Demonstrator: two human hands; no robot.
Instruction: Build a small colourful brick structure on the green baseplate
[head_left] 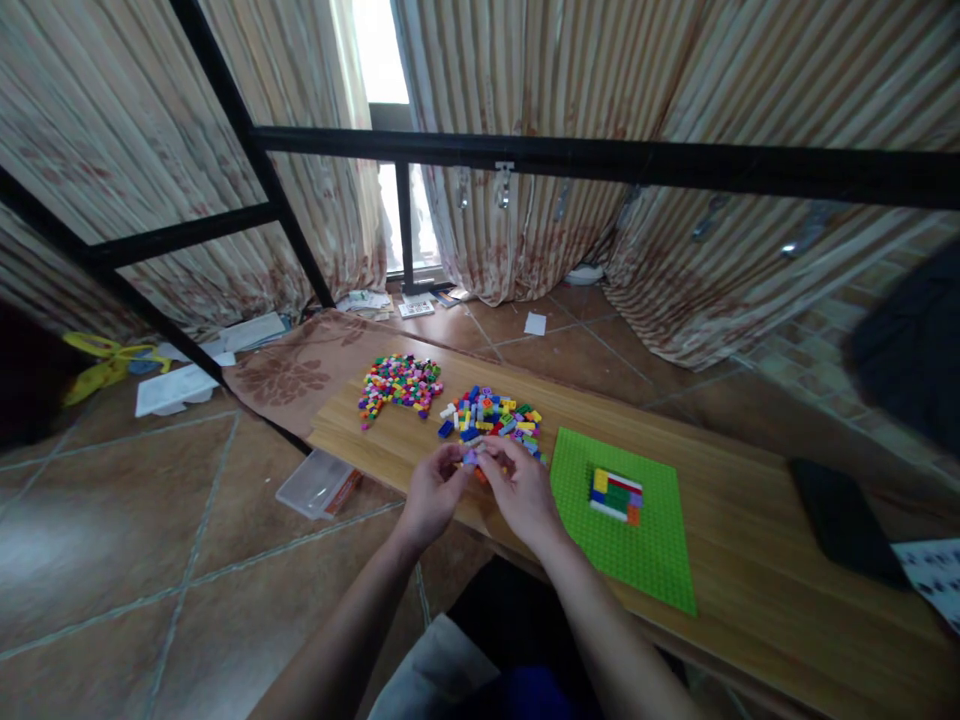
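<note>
Between the fingertips of both my hands is a small purple toy brick (470, 457). My left hand (433, 492) pinches it from the left, and my right hand (519, 487) closes on it from the other side. Just beyond my fingers lies a loose pile of mixed toy bricks (499, 412), partly hidden by my right hand. To the right, a green baseplate (622, 570) lies flat on the table. A low block of bricks (617, 496) in yellow, red, green, blue, white, purple and orange is built on it.
The wooden table (750, 560) also bears a heap of tiny colourful pieces (401, 385) at the left and a dark flat object (847, 520) at the right. A clear plastic box (315, 485) sits on the tiled floor. Black metal bars (525, 150) cross in front of the curtains.
</note>
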